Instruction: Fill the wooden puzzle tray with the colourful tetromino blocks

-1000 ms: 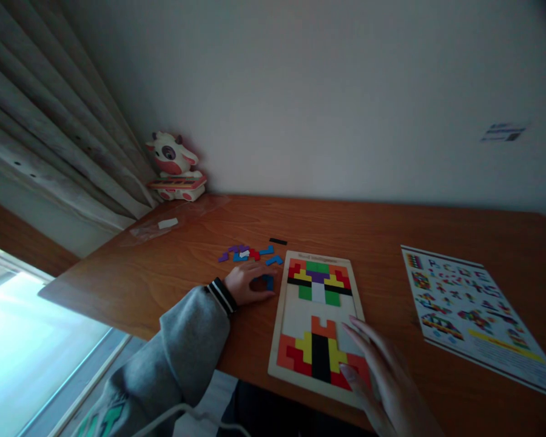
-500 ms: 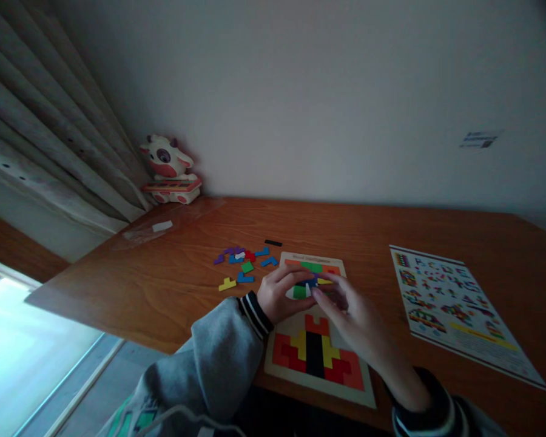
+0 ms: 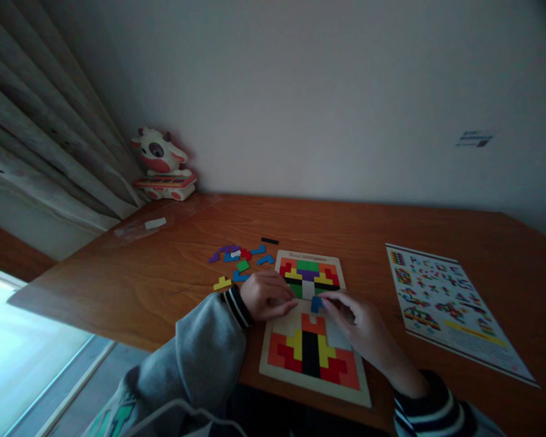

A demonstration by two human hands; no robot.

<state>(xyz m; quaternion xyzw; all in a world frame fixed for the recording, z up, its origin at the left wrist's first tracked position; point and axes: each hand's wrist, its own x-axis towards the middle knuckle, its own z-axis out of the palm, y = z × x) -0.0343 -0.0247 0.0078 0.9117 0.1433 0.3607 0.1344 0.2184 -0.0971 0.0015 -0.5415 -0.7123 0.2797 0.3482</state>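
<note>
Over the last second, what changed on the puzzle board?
The left hand left the loose pieces and came to the puzzle board's left edge. The right hand moved up from the near corner and now pinches a blue piece over the middle gap. The pattern sheet and cow toy stayed put.

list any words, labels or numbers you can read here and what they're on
None can be read.
Puzzle board: a line of print along its top edge, too small and blurred.
Pattern sheet: rows of coloured letter and number shapes plus small print, too blurred to quote.
Wall sticker: dark lines of text, illegible.
Cow toy: no lettering can be made out.
</note>
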